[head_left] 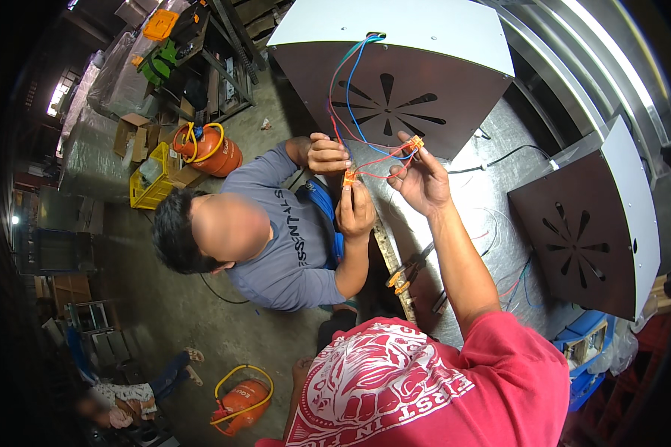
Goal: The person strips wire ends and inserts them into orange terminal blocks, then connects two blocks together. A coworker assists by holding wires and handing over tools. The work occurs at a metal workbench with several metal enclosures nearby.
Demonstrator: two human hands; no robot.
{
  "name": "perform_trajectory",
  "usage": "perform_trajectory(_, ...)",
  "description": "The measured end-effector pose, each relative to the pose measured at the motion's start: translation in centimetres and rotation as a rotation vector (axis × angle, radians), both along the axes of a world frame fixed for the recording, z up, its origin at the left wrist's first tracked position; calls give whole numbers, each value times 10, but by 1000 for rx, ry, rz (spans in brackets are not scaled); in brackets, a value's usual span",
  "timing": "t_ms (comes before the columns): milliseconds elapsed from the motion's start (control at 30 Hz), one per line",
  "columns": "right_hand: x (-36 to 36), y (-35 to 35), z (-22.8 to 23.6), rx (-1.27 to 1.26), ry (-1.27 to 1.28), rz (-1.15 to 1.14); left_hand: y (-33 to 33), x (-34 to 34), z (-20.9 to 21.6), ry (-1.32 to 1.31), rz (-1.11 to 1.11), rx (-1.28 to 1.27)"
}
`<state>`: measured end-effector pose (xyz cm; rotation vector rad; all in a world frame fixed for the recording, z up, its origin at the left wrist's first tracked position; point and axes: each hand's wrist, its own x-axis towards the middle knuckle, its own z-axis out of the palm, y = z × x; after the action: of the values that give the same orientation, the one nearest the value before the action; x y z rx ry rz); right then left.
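Note:
My right hand [429, 185] reaches up over the metal table and pinches a small orange wire connector [416, 144] between thumb and fingertips. Red and blue wires [380, 158] run into that connector. At the left edge of my red shirt a strip of my left arm [298, 387] shows, but the hand itself cannot be made out. Facing me, a co-worker in a grey shirt [294, 242] holds a second orange connector [349, 177] with both hands, and red wires link it to mine. The wires come from a hole [376, 36] in a white and dark metal housing [298, 82].
Orange-handled pliers [401, 277] lie at the table's edge. A second vented housing [589, 238] stands to the right, near a blue crate [589, 335]. Orange gas cylinders [220, 155] stand on the floor, beside a yellow crate [150, 179]. Another person [130, 398] is at lower left.

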<state>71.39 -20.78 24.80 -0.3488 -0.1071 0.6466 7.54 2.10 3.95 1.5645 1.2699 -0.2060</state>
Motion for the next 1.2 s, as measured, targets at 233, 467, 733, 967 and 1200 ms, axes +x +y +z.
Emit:
perform_trajectory(233,1,-1,-1,-2,-6,3,-1,15,16,59,-80,35)
perform_trajectory(467,1,-2,0,-10,0,-1,4,3,3,116,-100,52)
perform_trajectory(733,-1,-4,2,-25,3,-9,1,-5,-16,49,-15,21)
perform_trajectory(967,-1,-4,2,-28,-6,-7,-2,0,-6,55,22,-18)
perform_trajectory(1200,-1,-5,0,20,-30,6,3,-8,-19,40,-68,24)
